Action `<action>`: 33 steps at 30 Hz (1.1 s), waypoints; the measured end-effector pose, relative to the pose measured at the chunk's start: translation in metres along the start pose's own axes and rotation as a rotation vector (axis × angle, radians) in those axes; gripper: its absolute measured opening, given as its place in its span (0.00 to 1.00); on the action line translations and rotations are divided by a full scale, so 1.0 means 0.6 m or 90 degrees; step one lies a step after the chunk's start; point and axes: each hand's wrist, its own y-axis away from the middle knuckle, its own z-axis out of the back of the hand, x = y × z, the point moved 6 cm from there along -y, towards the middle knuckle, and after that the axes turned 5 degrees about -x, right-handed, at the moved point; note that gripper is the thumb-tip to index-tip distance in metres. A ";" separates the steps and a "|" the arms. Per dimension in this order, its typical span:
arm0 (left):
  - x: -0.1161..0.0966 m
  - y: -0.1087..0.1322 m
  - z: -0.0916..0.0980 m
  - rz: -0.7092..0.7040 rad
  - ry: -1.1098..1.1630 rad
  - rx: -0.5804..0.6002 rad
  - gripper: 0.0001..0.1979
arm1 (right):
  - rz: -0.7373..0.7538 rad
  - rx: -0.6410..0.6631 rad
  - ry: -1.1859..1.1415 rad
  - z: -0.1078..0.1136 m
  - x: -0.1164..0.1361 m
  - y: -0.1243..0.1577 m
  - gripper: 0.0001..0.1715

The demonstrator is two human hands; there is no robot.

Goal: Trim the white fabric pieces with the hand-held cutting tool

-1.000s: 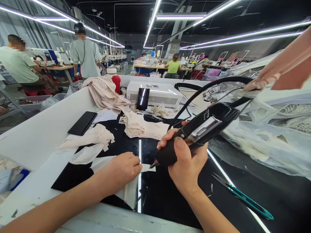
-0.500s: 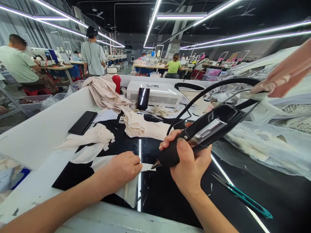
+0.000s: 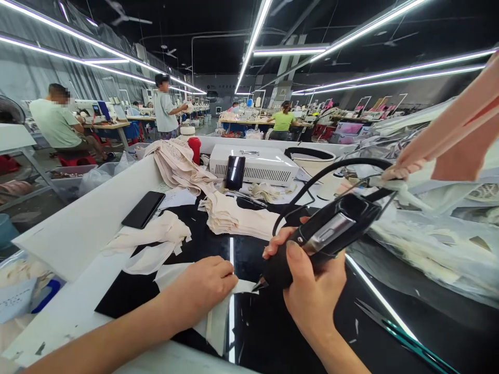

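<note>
My right hand point(image 3: 307, 280) is wrapped round a black corded cutting tool point(image 3: 331, 228), its metal tip pointing down-left at the edge of a pale fabric piece point(image 3: 218, 317) on the glossy black table top point(image 3: 280, 332). My left hand point(image 3: 202, 288) presses that fabric piece flat, fingers curled over it, just left of the tool's tip. The tool's black cable point(image 3: 323, 174) arcs up and back to the right.
A stack of beige fabric pieces point(image 3: 237, 218) lies behind my hands, loose scraps point(image 3: 156, 241) and a black phone point(image 3: 143, 209) to the left. A white box unit point(image 3: 255, 163) stands at the back. Teal-handled scissors point(image 3: 405, 337) lie at right. Plastic-wrapped goods point(image 3: 432, 244) fill the right side. Other people work at distant tables.
The view has tipped up and shifted slightly, so everything sits lower in the picture. My hands and the tool keep the same pose on the fabric. The standing person at the back has walked right.
</note>
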 end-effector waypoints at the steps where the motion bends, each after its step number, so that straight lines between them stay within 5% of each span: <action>1: -0.002 0.000 0.000 0.021 -0.014 0.008 0.10 | 0.000 -0.003 0.005 0.002 0.001 0.001 0.17; 13: -0.003 0.030 -0.028 0.189 0.021 0.115 0.15 | -0.023 -0.030 0.053 0.028 0.019 0.028 0.20; 33: 0.008 0.013 -0.011 0.127 0.089 0.092 0.10 | -0.016 -0.036 0.035 0.022 0.038 0.053 0.18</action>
